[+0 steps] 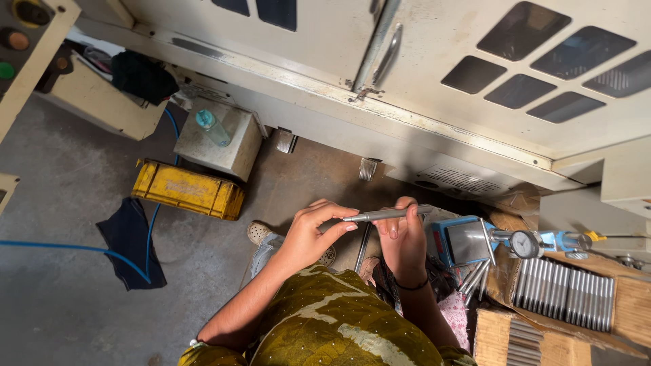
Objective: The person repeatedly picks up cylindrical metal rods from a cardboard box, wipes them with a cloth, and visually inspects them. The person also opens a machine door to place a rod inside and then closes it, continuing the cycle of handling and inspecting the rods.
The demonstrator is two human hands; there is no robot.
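Two hands share one slim steel rod (pixel 386 215), level at chest height; left hand (pixel 308 234) pinches its near end with fingertips, right hand (pixel 403 237) curls fingers round the middle, seemingly for inspection; dial gauge (pixel 523 244) and tray of similar rods (pixel 563 293) lie rightward.

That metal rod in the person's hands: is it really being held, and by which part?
Yes. The thin metal rod lies level, pinched at its left end by left hand fingertips and near its right end by the right hand.

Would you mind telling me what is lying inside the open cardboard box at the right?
The cardboard box holds a tight row of grey metal rods lying side by side. Whatever lies beneath that layer is covered, so I cannot tell how deep they are stacked.
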